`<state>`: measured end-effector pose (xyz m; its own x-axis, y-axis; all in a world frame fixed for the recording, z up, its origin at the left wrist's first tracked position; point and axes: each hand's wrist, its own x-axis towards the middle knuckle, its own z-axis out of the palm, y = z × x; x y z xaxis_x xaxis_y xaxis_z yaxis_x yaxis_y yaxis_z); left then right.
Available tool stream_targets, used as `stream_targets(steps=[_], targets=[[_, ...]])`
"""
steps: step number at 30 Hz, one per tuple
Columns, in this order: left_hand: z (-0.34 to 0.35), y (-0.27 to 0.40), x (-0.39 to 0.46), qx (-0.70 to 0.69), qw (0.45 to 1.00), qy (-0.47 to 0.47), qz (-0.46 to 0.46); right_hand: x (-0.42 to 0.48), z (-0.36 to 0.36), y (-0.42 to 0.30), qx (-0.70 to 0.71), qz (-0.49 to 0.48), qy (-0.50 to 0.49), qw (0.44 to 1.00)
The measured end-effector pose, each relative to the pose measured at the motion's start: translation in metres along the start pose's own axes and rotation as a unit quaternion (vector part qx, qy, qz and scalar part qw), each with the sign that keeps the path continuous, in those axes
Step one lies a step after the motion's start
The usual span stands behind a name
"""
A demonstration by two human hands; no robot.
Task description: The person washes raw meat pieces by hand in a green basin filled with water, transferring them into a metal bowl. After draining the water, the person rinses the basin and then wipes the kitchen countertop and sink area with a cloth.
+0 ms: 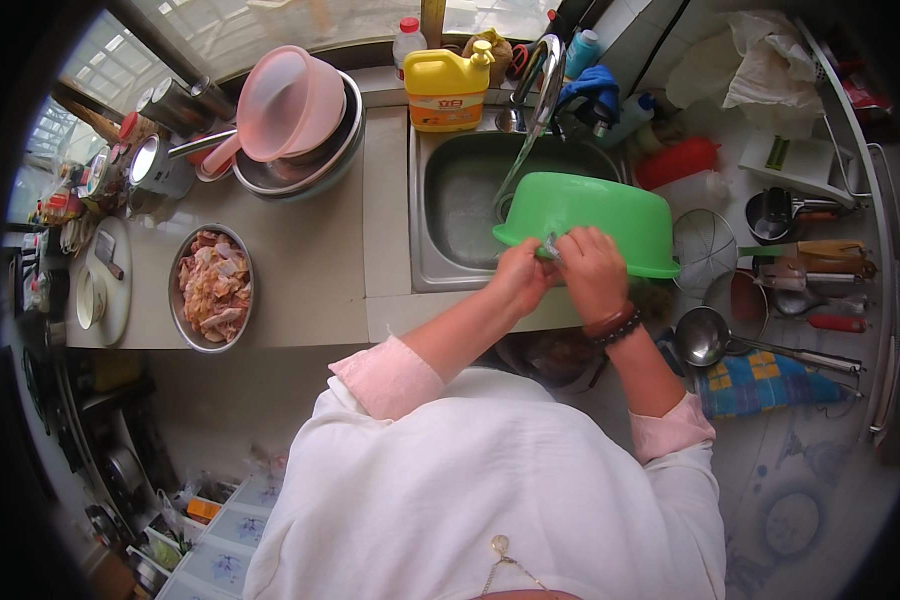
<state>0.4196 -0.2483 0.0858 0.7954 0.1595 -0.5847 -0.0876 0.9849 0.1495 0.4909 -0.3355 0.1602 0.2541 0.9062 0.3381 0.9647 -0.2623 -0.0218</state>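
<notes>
A green plastic basin (592, 217) is tipped on its side over the right part of the stainless steel sink (450, 281). My left hand (523, 276) and my right hand (591, 266) meet at the basin's near rim. A small silvery piece shows between the fingers; what it is cannot be told. Both hands have bent fingers at the rim, and the right palm is hidden. Water runs from the chrome faucet (547, 82) into the sink, just left of the basin.
A metal bowl of cut raw meat (214, 289) stands on the left counter. Behind it are stacked bowls with a pink plastic dipper (285, 105). A yellow detergent jug (446, 90) stands behind the sink. Ladles (703, 336) and strainers hang at the right.
</notes>
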Motion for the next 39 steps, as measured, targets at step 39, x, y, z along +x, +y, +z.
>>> stream_targets(steps=[39], targets=[[-0.194, 0.101, -0.045, 0.343, 0.895, 0.236, 0.16, -0.02, 0.067, -0.079, 0.596, 0.366, 0.296, 0.651]])
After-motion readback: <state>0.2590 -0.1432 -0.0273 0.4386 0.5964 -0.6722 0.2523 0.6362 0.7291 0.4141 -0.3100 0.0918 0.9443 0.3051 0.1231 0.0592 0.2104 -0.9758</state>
